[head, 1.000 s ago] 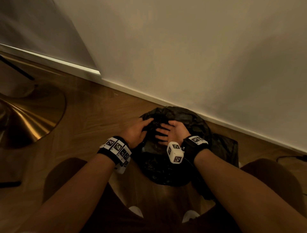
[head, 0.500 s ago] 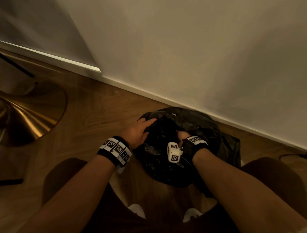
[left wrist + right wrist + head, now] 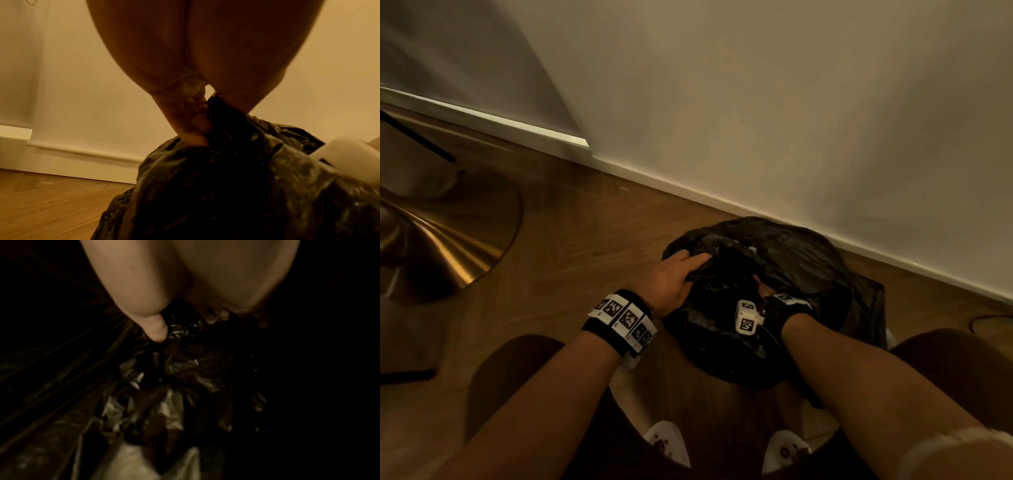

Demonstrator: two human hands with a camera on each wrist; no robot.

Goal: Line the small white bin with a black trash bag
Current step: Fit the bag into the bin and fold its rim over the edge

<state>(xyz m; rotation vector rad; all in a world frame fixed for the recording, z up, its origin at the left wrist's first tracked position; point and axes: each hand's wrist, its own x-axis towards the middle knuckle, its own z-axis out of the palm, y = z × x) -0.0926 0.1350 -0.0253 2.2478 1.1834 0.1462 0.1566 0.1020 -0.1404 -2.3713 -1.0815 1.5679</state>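
Note:
A black trash bag point(image 3: 801, 260) is draped over the bin by the wall, and the bin itself is hidden under it. My left hand point(image 3: 674, 277) grips the bag's left edge. In the left wrist view its fingers point(image 3: 195, 125) and thumb pinch a fold of the bag point(image 3: 236, 178). My right hand point(image 3: 765, 289) is sunk into the bag's mouth up to the wrist. Inside, in the right wrist view, the thumb point(image 3: 156, 331) is straight and the fingertips press into crumpled plastic point(image 3: 174, 386).
The wall and white skirting board point(image 3: 722, 202) run just behind the bag. A brass disc base point(image 3: 441, 233) stands on the wood floor at left. More black plastic point(image 3: 869, 308) lies right of the bag. My knees and white shoes point(image 3: 667, 445) are close in front.
My right hand has gone from lying on top of the bag down into its opening. The left hand stayed at the left edge, and the bag has spread wider.

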